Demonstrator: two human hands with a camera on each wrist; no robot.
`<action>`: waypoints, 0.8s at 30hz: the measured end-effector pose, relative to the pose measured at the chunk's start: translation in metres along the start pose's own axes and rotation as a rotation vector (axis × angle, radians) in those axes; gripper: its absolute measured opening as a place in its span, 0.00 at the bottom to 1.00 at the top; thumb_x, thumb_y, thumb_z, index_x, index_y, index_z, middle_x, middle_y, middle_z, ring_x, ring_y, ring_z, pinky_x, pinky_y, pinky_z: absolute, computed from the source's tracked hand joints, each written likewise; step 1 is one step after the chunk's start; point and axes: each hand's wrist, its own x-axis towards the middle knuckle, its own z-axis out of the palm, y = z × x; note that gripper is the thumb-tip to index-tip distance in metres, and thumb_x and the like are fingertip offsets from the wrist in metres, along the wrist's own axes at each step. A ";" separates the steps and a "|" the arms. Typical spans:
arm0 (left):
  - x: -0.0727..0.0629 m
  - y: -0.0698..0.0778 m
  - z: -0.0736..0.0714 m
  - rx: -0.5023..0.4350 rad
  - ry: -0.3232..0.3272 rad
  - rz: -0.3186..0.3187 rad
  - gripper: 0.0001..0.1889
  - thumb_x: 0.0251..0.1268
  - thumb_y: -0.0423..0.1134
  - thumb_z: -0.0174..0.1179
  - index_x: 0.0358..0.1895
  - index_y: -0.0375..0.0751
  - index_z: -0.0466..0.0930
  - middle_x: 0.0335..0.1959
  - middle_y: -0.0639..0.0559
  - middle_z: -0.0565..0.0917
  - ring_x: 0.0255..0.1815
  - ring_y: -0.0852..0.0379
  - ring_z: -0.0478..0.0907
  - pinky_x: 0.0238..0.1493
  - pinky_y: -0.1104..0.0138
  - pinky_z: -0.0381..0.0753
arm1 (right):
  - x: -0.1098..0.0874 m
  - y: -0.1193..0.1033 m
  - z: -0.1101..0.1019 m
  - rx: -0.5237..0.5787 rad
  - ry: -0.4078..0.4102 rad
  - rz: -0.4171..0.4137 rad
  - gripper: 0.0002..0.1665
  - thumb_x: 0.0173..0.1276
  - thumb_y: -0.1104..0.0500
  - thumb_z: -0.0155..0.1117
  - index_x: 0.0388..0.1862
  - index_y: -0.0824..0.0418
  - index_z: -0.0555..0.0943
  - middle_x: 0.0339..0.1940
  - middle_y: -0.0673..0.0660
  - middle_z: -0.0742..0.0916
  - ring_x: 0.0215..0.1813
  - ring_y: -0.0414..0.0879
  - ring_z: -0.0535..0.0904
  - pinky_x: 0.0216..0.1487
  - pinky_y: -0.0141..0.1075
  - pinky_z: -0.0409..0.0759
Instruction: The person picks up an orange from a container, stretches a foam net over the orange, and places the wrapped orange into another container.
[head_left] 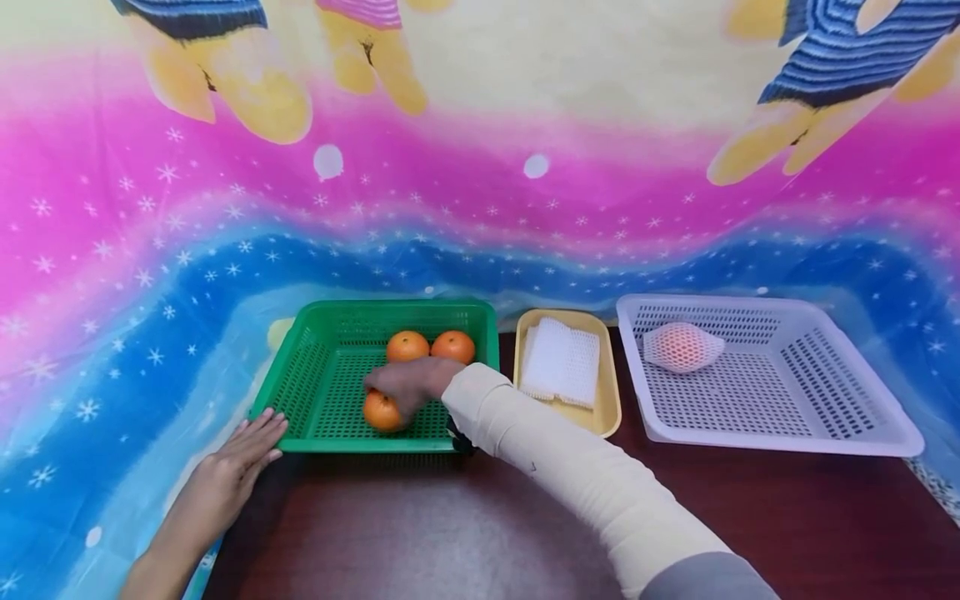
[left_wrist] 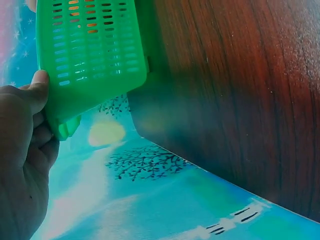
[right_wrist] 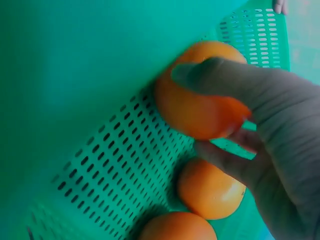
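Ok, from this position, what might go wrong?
The round orange fruit gripped by the right hand could slip and knock the two orange fruits behind it. The rectangular green plastic basket seems to jut past the left edge of the wood-grain table, so pressure from the left hand at its corner might tip it. The cream sleeve passes close to the shallow yellow tray and could shift the white mesh netting lying in it.
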 end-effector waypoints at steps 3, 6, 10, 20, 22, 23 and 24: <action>0.002 0.004 -0.003 0.085 -0.047 -0.024 0.28 0.60 0.26 0.68 0.66 0.36 0.79 0.64 0.37 0.82 0.76 0.54 0.69 0.77 0.68 0.64 | -0.005 0.005 0.001 0.072 0.034 -0.041 0.31 0.61 0.57 0.77 0.61 0.51 0.75 0.58 0.47 0.80 0.52 0.40 0.75 0.49 0.32 0.78; 0.004 0.008 -0.006 0.157 -0.094 -0.036 0.26 0.61 0.25 0.67 0.65 0.34 0.80 0.65 0.37 0.81 0.67 0.37 0.77 0.63 0.52 0.78 | -0.014 0.011 -0.001 0.122 0.075 -0.048 0.36 0.61 0.54 0.77 0.68 0.52 0.74 0.64 0.50 0.77 0.55 0.41 0.75 0.50 0.33 0.79; 0.004 0.011 -0.008 0.163 -0.125 -0.054 0.24 0.63 0.25 0.66 0.64 0.32 0.80 0.65 0.35 0.81 0.65 0.33 0.77 0.54 0.44 0.79 | -0.034 0.025 -0.008 0.240 0.148 -0.057 0.42 0.61 0.53 0.77 0.74 0.51 0.71 0.71 0.53 0.72 0.62 0.44 0.73 0.55 0.35 0.79; 0.009 0.016 -0.010 0.144 -0.199 -0.107 0.23 0.65 0.28 0.66 0.64 0.30 0.79 0.66 0.31 0.79 0.65 0.29 0.76 0.56 0.38 0.78 | -0.112 0.056 -0.028 0.511 0.386 -0.016 0.49 0.59 0.50 0.80 0.78 0.51 0.68 0.72 0.51 0.75 0.66 0.44 0.74 0.63 0.38 0.81; 0.009 0.017 -0.011 0.132 -0.210 -0.125 0.24 0.68 0.31 0.64 0.66 0.31 0.78 0.68 0.31 0.77 0.67 0.28 0.74 0.57 0.37 0.78 | -0.128 0.059 -0.030 0.550 0.416 0.006 0.49 0.59 0.48 0.80 0.78 0.49 0.68 0.73 0.51 0.76 0.66 0.44 0.75 0.61 0.38 0.82; 0.008 0.017 -0.011 0.123 -0.214 -0.133 0.24 0.70 0.33 0.63 0.68 0.32 0.76 0.69 0.32 0.76 0.68 0.28 0.73 0.57 0.36 0.77 | -0.135 0.060 -0.029 0.567 0.434 0.014 0.49 0.59 0.47 0.80 0.77 0.49 0.69 0.72 0.50 0.76 0.65 0.44 0.75 0.60 0.38 0.83; 0.007 0.018 -0.011 0.114 -0.208 -0.138 0.25 0.71 0.34 0.63 0.69 0.33 0.76 0.70 0.32 0.75 0.69 0.29 0.72 0.58 0.36 0.76 | -0.143 0.061 -0.029 0.581 0.453 0.025 0.49 0.58 0.46 0.81 0.77 0.48 0.69 0.70 0.50 0.78 0.65 0.44 0.76 0.59 0.37 0.84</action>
